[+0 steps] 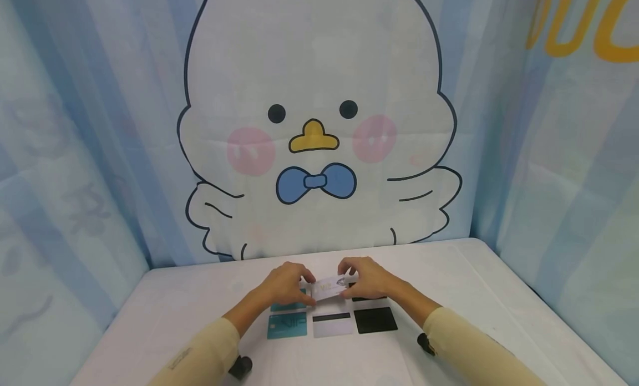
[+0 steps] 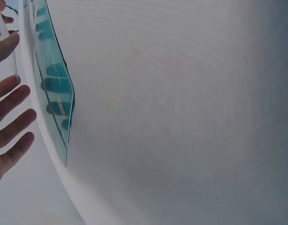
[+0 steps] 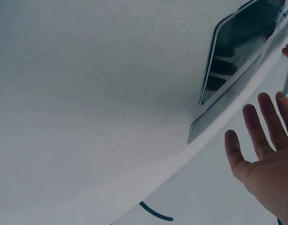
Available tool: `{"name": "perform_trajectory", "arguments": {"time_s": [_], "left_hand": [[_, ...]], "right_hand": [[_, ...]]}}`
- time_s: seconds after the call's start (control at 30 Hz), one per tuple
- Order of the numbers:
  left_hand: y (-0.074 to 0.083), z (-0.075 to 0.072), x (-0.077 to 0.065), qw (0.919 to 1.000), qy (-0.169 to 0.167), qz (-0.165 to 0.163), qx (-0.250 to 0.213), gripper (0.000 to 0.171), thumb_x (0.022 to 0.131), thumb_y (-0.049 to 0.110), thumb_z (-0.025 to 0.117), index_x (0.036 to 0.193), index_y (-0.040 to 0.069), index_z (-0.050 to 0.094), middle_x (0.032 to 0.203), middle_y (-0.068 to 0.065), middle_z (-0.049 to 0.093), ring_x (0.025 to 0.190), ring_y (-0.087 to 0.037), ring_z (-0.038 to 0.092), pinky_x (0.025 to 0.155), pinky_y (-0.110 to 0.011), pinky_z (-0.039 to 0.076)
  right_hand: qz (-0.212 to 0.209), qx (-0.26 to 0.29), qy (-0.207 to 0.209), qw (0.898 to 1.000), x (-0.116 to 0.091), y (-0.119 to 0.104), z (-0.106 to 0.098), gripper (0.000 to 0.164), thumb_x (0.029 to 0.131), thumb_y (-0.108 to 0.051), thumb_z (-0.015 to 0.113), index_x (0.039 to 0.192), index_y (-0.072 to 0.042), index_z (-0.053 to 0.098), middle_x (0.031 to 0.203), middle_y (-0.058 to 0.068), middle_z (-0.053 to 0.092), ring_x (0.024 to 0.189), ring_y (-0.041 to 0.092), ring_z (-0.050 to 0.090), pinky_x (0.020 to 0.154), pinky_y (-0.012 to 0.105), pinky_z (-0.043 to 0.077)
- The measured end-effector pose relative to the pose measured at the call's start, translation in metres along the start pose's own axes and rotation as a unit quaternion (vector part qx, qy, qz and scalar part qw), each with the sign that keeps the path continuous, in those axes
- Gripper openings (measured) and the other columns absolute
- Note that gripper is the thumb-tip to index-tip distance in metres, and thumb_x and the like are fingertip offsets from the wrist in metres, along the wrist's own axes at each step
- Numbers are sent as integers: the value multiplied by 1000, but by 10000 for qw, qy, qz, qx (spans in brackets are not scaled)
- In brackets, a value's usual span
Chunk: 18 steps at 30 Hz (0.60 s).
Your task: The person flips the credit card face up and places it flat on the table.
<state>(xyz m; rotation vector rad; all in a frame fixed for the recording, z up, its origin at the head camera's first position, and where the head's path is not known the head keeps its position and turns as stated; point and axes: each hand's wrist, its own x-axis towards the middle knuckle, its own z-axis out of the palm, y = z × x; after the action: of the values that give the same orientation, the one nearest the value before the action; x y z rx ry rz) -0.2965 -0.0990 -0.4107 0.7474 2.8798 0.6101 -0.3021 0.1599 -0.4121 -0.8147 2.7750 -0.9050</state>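
White face showing, pinching the card (image 1: 326, 288) by its long-axis ends with left hand (image 1: 286, 283) at nine o'clock, right hand (image 1: 369, 278) at three

Booth-like place: cartoon-printed curtains (image 1: 314, 59) on three sides of white-covered table (image 1: 469, 280).

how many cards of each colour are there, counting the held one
teal rectangular plastic cards: 2
white rectangular plastic cards, one held: 2
black rectangular plastic cards, one partly covered: 2
total visible: 6
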Motion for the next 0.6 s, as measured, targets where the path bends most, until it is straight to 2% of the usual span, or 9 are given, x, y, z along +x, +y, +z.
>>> {"name": "perform_trajectory", "arguments": {"time_s": [0.27, 0.6], "left_hand": [[-3, 3, 2, 9998, -127, -69, 137, 49, 75, 42, 93, 115, 18, 78, 116, 1, 75, 110, -21, 65, 101, -50, 54], [-3, 8, 6, 9992, -147, -176, 325, 44, 75, 42, 93, 111, 21, 80, 121, 0, 71, 114, -23, 63, 104, -51, 52]], "right_hand": [[281, -222, -261, 9990, 2, 0, 3, 40, 78, -29, 91, 111, -20, 70, 116, 0, 69, 112, 25, 61, 97, 50, 51], [441, -566, -253, 9971, 5, -1, 6, 41, 75, -28, 93, 109, -19, 73, 119, 4, 70, 111, 24, 60, 101, 52, 49]]}}
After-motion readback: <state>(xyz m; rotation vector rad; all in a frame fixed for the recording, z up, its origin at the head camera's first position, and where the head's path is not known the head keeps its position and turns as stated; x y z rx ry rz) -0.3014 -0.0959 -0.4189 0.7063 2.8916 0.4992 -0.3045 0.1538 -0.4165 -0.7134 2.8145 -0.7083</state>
